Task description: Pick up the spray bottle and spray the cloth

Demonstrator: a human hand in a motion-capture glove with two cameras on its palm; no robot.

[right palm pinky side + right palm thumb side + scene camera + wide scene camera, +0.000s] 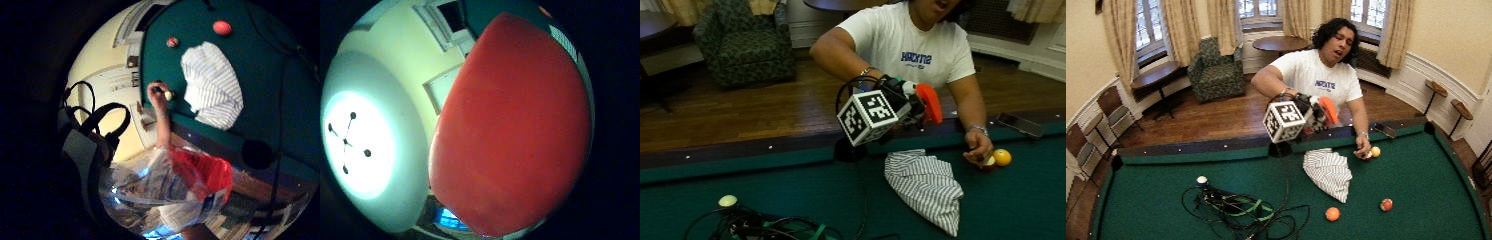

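1. Standing at the far rail of a green pool table (793,190), a person in a white T-shirt, leaning over the felt.
2. Gloved right hand (896,97) raised above the table near the far rail, wrapped round the spray bottle (927,102) — orange-red trigger head sticking out to the right, clear body filling much of the little-finger-side palm view (160,195).
3. Grip itself largely hidden in the outside view; fingers seemingly curled about the bottle's neck, though hard to make out.
4. In the thumb-side palm view, almost nothing but the bottle's red top (515,125), pressed close to the palm.
5. Striped cloth (925,187) lying crumpled on the felt below and slightly right of the raised bottle, apart from it — not touched by either hand.
6. Bare left hand (979,149) resting on the felt to the right of the cloth, fingers on a dark ball (987,162), with a yellow ball (1002,157) just beside it.
7. Nearer on the felt, an orange ball (1332,213) and a red striped ball (1386,204); at the left, a tangle of black and green cables (1242,212) with a white ball (727,201) at its far edge.
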